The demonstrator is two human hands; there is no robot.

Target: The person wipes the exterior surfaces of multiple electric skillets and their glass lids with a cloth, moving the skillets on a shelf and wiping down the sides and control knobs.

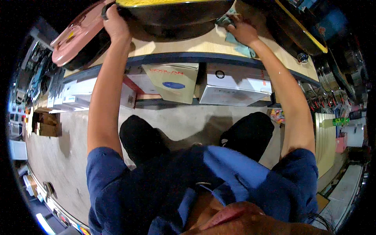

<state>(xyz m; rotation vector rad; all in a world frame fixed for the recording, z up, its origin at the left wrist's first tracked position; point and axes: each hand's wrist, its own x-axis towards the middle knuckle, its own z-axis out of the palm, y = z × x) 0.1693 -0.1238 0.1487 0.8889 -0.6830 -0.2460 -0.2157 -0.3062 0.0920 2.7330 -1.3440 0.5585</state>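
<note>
Yellow-rimmed pan (176, 20), broad and dark-bodied with a rounded lower edge, rests on a pale wooden shelf top (156, 48) in front of the person, its upper part cut off by the picture's top edge. To its left a glossy pink lidded pan (76, 37) stands tilted in view; to its right sits another dark, yellow-edged vessel (301, 29). On the level below are a cream box (178, 88) bearing a blue oval and a white box (235, 86) with a round black mark, their contents hidden. Farther left, a brown carton (47, 124) is at floor level, its inside too dim to read. Both arms stretch forward, well apart. The right hand (243, 32) is closed on a bluish-green cloth (231, 37), bunched beside the pan's right end and trailing onto the wood. The left hand (116, 26) is at the pan's left end, next to a black handle-like part (105, 11); whether its fingers grip that, I cannot tell.
</note>
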